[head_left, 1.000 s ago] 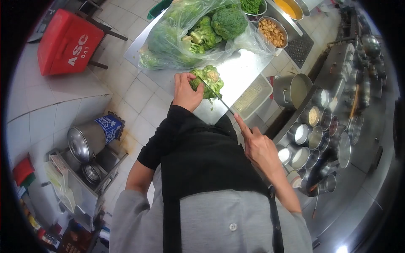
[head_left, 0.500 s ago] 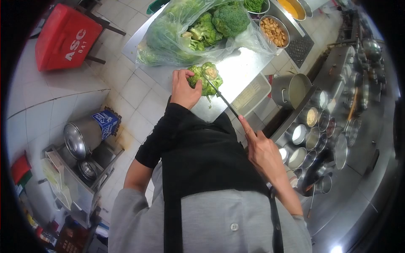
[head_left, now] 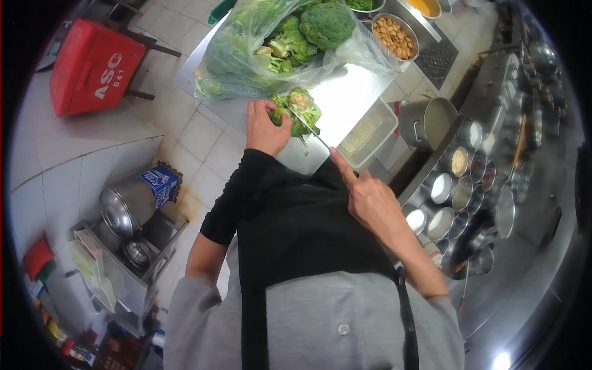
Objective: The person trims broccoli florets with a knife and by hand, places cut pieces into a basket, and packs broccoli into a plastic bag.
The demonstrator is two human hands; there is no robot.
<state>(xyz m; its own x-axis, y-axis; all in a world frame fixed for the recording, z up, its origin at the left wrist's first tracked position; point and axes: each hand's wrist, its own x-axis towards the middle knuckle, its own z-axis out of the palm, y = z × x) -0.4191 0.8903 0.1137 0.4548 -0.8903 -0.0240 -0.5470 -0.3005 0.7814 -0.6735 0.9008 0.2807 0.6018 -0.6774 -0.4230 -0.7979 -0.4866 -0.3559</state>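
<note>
A head of broccoli (head_left: 313, 117), stem side up, rests on the near part of a shiny metal table (head_left: 354, 88). My left hand (head_left: 266, 131) grips its left side with curled fingers and thumb. In my right hand (head_left: 372, 200) is a knife (head_left: 316, 135), the index finger stretched along it toward the blade; the handle is mostly hidden in the palm. The blade's tip lies in the broccoli among the stalks beside the pale cut stem. Just beyond is a clear plastic bag (head_left: 237, 65) with more broccoli (head_left: 327, 26) in it.
Bowls of brown fried cubes (head_left: 393, 37) and chopped greens (head_left: 364, 3) stand at the far right. A pale plastic tub (head_left: 375, 132) and a large pot (head_left: 425, 123) are right of the table. Seasoning containers (head_left: 441, 188) line the right counter. A red box (head_left: 92, 68) stands left.
My right hand has moved forward and left, bringing the knife further into the broccoli. My left hand keeps its hold. The whole view has shifted slightly.
</note>
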